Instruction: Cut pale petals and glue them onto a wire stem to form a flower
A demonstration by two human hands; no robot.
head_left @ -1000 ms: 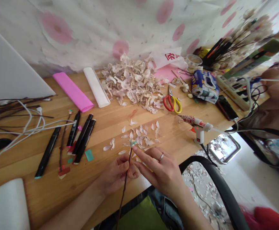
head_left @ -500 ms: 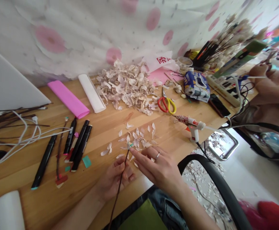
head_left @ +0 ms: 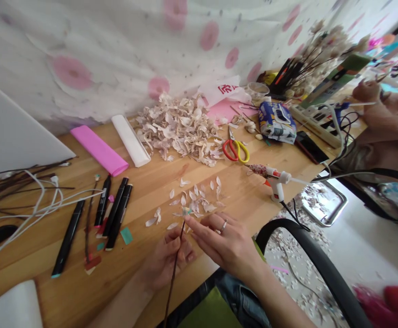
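A thin brown stem (head_left: 174, 275) runs up through my left hand (head_left: 167, 255), whose thumb and fingers pinch it near the top. My right hand (head_left: 226, 239), with a ring on one finger, has its fingertips at the stem's pale and teal tip (head_left: 187, 211). Its index finger and thumb close on that tip, though the thumb is mostly hidden. Just beyond the hands, loose pale petals (head_left: 199, 197) lie scattered on the wooden table (head_left: 140, 196).
Behind the petals stands a big heap of petals (head_left: 180, 130). Scissors (head_left: 235, 148) and a hot glue gun (head_left: 270, 177) lie to the right. Black markers (head_left: 68, 239), a pink paper roll (head_left: 99, 150) and white cables (head_left: 44, 205) are left. Another person's sleeve (head_left: 393, 114) shows at far right.
The view has shifted slightly. Both hands keep their places on the stem, and the stem's tip has turned a little. Nothing has been let go.
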